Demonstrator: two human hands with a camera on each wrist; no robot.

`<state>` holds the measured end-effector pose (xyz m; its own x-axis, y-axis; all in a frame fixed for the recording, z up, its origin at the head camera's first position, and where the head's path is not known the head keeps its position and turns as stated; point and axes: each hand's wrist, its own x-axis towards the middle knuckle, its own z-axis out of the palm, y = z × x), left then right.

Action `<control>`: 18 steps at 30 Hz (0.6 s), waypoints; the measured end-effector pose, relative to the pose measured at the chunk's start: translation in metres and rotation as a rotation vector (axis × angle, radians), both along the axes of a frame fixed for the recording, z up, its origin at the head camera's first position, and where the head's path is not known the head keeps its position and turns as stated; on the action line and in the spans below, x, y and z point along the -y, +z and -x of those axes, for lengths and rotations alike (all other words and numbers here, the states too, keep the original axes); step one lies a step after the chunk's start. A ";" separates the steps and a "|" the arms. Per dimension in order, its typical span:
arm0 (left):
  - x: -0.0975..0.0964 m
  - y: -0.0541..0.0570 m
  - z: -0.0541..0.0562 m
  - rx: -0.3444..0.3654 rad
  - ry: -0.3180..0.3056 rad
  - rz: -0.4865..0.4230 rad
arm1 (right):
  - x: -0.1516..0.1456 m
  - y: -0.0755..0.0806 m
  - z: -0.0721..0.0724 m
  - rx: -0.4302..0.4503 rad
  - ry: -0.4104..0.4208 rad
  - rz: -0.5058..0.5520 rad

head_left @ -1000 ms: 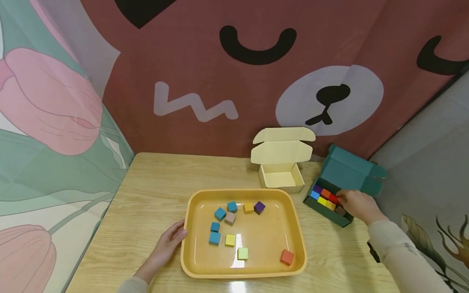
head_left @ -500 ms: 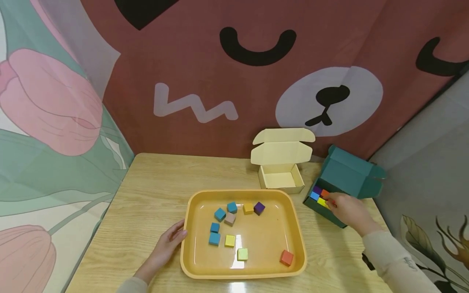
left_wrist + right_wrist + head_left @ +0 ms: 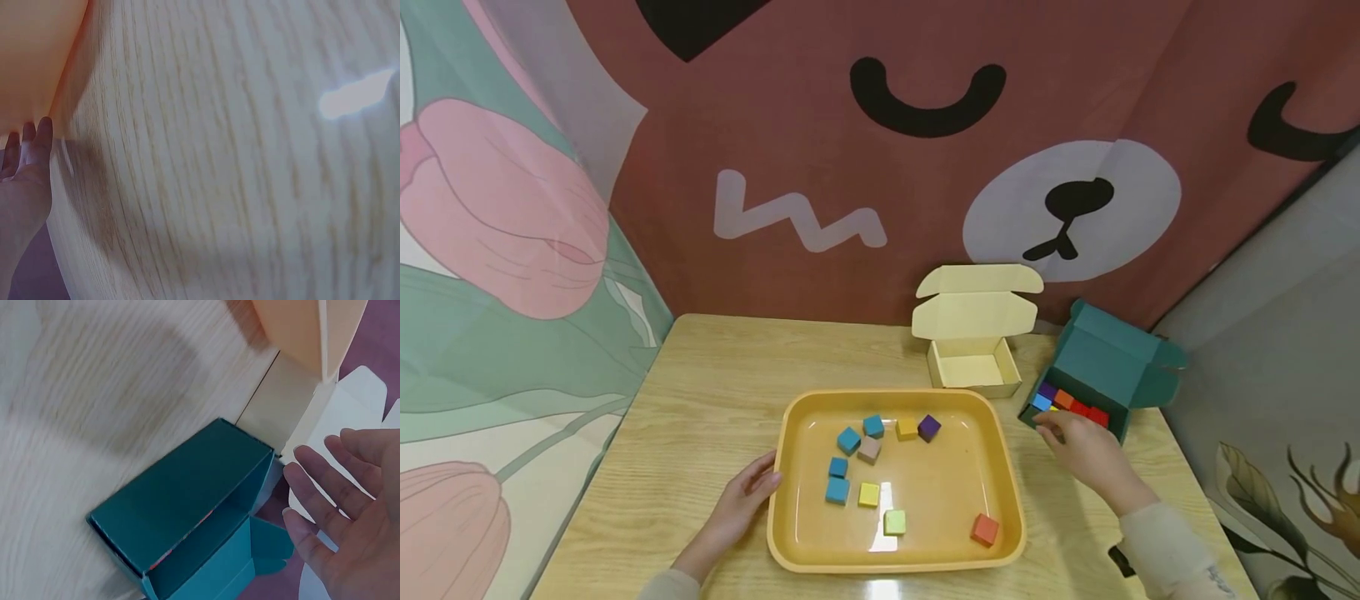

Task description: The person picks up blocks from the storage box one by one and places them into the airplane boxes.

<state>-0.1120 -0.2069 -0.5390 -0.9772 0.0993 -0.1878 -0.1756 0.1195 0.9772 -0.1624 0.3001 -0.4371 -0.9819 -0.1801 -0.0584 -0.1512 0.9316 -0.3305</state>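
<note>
My left hand [image 3: 737, 502] touches the left side of the yellow tray [image 3: 781, 533], its fingers against the outer wall in the left wrist view. Several coloured cubes lie in the tray: blue, yellow, purple, pale brown, light green and an orange-red cube [image 3: 985, 530] near the right corner. My right hand [image 3: 1092, 457] hovers at the near side of the green box [image 3: 1108, 354], partly covering it. In the right wrist view its fingers [image 3: 325, 494] are spread and hold nothing. Inside the box, a blue cube [image 3: 1042, 402], purple, orange and red cubes show; others are hidden.
Behind the tray stands an open cream box [image 3: 973, 367] with its lid raised. The green box's lid leans back near the grey curtain on the right. A printed cloth backs the wooden table [image 3: 715, 367].
My right hand has moved left and nearer, from over the red cubes to the green box's near left side. Two red cubes are uncovered now. My left hand stays at the tray.
</note>
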 end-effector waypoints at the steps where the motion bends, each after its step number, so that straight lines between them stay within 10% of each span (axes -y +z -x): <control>1: 0.000 0.000 0.000 -0.001 0.000 0.003 | 0.001 -0.001 -0.001 -0.005 -0.003 0.003; 18: -0.004 0.003 0.000 -0.018 0.017 0.030 | 0.022 -0.035 -0.029 -0.064 -0.128 0.114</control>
<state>-0.1118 -0.2032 -0.5361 -0.9819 0.0771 -0.1731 -0.1607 0.1456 0.9762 -0.1336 0.2779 -0.4717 -0.9983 -0.0552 0.0182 -0.0577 0.9017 -0.4285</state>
